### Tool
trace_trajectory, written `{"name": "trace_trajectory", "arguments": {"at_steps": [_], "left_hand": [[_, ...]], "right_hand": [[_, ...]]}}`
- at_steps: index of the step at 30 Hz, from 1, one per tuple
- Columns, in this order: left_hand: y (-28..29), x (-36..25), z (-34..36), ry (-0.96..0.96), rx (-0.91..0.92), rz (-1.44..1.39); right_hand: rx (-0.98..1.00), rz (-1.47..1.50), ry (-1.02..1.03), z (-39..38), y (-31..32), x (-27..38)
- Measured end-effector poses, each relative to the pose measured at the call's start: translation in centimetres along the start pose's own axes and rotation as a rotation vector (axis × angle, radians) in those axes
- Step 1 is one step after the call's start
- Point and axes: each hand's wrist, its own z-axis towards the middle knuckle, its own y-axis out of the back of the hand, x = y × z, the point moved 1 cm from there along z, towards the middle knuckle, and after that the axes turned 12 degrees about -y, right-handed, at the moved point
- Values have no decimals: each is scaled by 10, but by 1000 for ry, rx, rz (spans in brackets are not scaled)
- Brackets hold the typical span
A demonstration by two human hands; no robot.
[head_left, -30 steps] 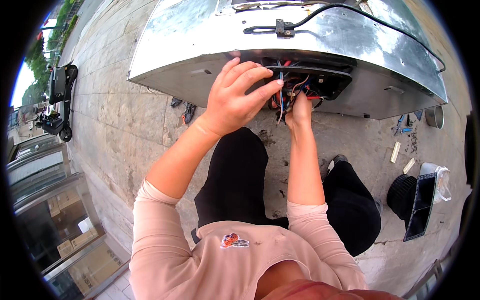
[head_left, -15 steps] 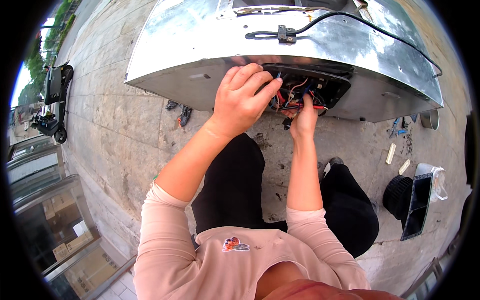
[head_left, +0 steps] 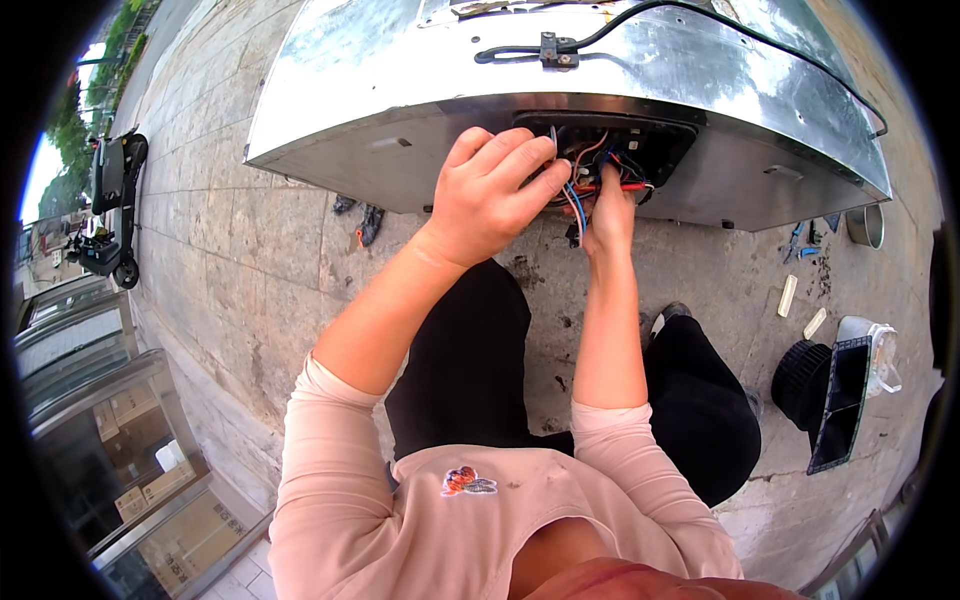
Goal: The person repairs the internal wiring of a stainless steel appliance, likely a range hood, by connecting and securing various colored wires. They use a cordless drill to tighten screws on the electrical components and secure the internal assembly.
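A black recessed box [head_left: 672, 150] full of wiring is set into the near side of a large silvery sheet-metal cabinet [head_left: 380, 100]. My left hand [head_left: 492, 200] is at the box's left edge, thumb and fingers pinched on thin wires. Blue and pinkish wires [head_left: 577, 208] run down from beside its thumb tip, and a slim greyish piece [head_left: 553, 136] sticks up by its fingertips. From below, my right hand [head_left: 611, 215] reaches into the box, its thumb pressed on a bundle of wires; its other fingers are mostly hidden. A red wire piece [head_left: 632, 187] lies beside that thumb.
A black cable [head_left: 690, 8] is clamped along the cabinet's top. On the paving at right are blue-handled tools [head_left: 795, 240], a metal cup [head_left: 865, 228], cream strips [head_left: 788, 296], a black ribbed part [head_left: 800, 372] and a black frame [head_left: 840, 405]. A scooter [head_left: 115, 210] stands at left.
The blue and pinkish wires now hang down between my hands, where they did not show before. My left hand has shifted slightly right; my right hand stays at the wires. The view has shifted a little.
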Motion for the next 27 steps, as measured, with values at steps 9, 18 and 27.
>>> {"name": "trace_trajectory", "arguments": {"at_steps": [9,18,27], "left_hand": [[-10,-16,-8,155,-92,-173],[-13,-6,-20,156,-87,-173],[-11,8,-29,103,-92,-193]], "right_hand": [[-35,86,3,11,1,-8],[49,-177,135,-9,37,-5],[-336,-679,669,-112,16,81]]}}
